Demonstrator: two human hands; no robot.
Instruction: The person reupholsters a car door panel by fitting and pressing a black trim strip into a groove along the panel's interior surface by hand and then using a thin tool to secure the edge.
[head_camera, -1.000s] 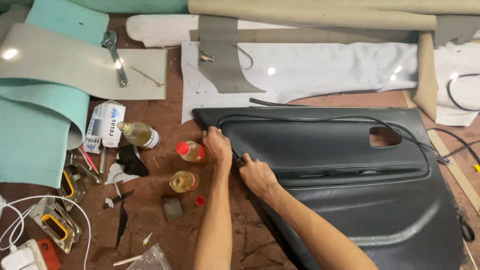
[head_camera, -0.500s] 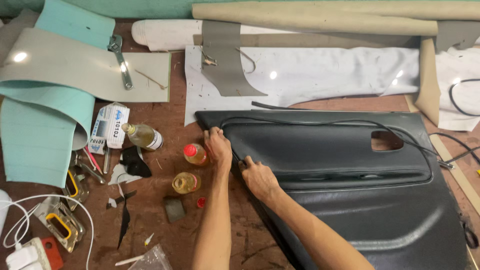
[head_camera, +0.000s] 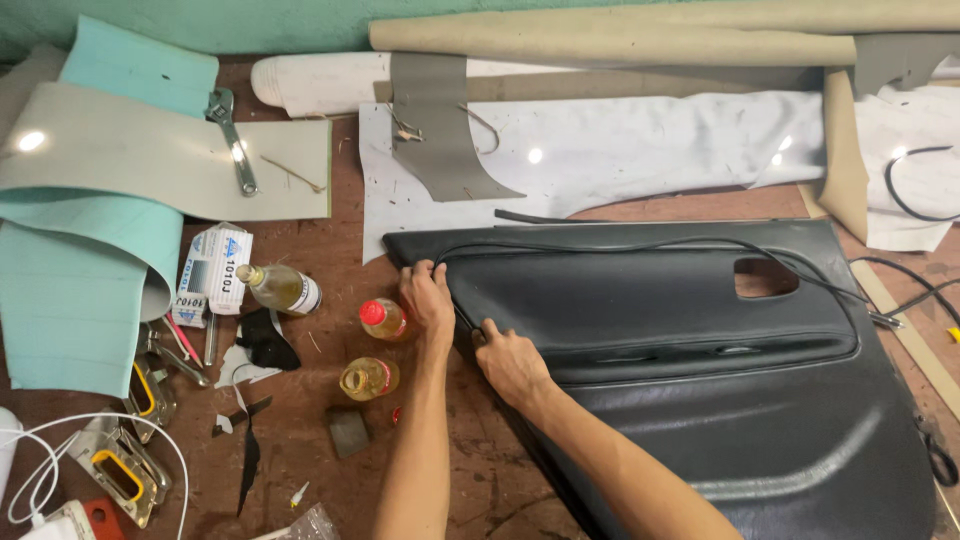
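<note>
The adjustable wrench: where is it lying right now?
Head view, upper left: the adjustable wrench lies on the beige sheet, far from both hands, left of the white panel.

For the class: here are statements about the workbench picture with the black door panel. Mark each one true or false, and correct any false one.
1. Both hands rest on the left edge of the black door panel. True: the left hand and right hand press there.
2. The wrench lies on the door panel. False: it lies on a grey sheet at upper left.
3. A red-capped bottle lies just left of the left hand. True.
4. The right hand holds a stapler. False: the yellow-and-metal staplers lie untouched at lower left.
5. A thin black cord runs along the panel's upper part. True.
</note>
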